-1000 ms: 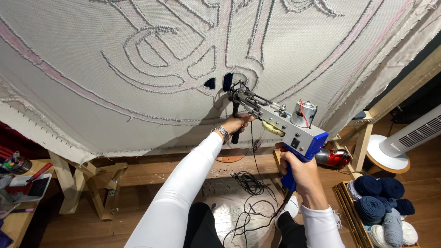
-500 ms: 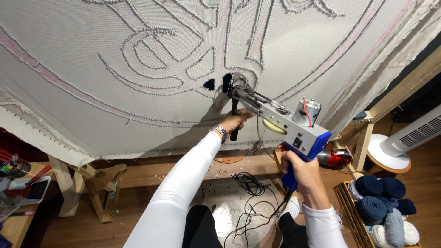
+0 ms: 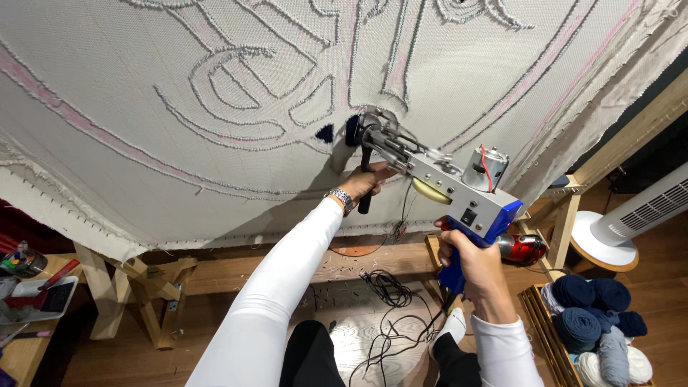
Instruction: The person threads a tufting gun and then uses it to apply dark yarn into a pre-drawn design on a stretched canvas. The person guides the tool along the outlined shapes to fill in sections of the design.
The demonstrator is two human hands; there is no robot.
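Note:
A blue and grey tufting gun points up at a stretched white cloth marked with tufted outlines. Its tip touches a small patch of dark blue pile. My right hand grips the blue rear handle. My left hand, with a watch on the wrist, holds the black front handle under the gun's nose. Both arms wear white sleeves.
The cloth hangs on a wooden frame. Black cables lie on the wooden floor. Balls of blue and pale yarn fill a crate at the lower right. A white fan and a red object stand to the right. A cluttered table sits left.
The gun's tip has crept slightly left and up along the cloth by the dark blue patch. Both hands keep their grip.

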